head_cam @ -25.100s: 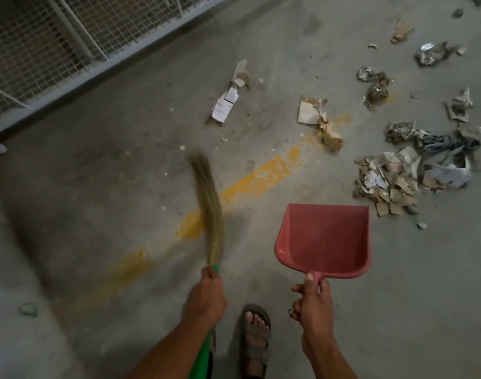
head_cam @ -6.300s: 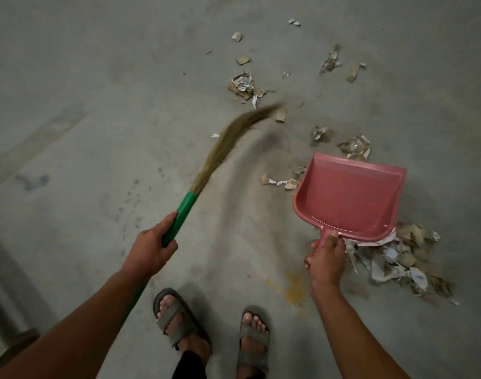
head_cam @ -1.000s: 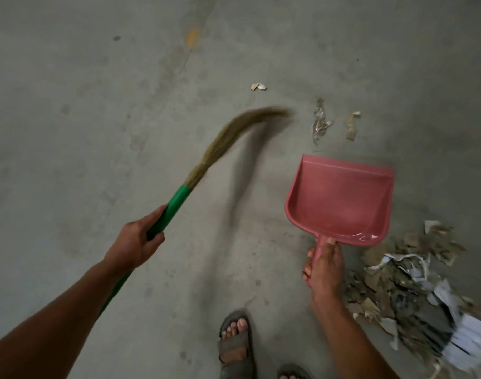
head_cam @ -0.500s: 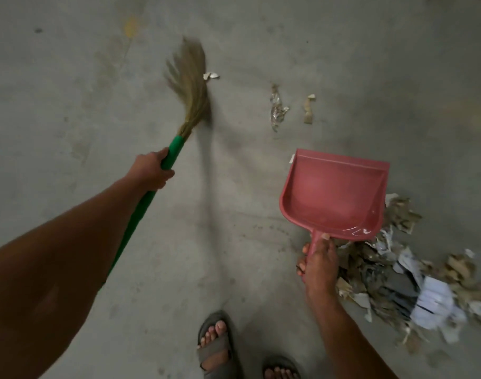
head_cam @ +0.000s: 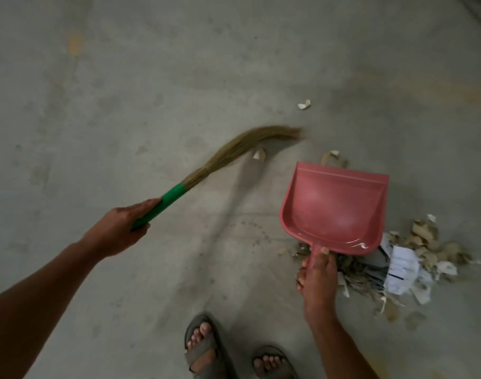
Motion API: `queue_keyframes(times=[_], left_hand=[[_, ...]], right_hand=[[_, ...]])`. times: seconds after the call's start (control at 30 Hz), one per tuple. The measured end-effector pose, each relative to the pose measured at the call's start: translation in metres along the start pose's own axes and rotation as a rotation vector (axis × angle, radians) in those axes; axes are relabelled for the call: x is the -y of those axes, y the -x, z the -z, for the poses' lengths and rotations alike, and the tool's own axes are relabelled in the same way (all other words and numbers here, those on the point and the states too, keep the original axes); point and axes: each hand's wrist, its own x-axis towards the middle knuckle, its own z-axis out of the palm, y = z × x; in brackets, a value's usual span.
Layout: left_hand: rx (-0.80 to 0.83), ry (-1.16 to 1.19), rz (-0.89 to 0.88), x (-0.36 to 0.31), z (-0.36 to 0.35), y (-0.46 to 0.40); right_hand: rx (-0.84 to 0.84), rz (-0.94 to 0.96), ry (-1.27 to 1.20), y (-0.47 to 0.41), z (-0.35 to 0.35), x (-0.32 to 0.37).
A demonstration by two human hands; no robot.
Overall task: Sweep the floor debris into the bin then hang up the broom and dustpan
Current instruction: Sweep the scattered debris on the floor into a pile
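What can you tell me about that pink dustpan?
The dustpan looks like glossy pink plastic: a wide, shallow scoop with raised sides and a short handle. It is empty. The right hand grips the handle, the open mouth pointing away from the person. A pile of paper scraps lies partly beneath its rear corner.

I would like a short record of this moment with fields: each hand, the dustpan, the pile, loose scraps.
left hand: grips the green handle of the broom
right hand: holds the dustpan by its handle
dustpan: pink, empty inside
pile of debris: on the floor, right of the right hand
loose scraps: one beside the bristles, one farther away
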Motion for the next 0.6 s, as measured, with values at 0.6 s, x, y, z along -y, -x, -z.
queue_keyframes(times=[0.6], left_hand=[[0.256,-0.190,0.100,-0.206,-0.074,-0.189]], right_hand=[[-0.089,-0.061,-0.050,-0.027,0.091,-0.040]])
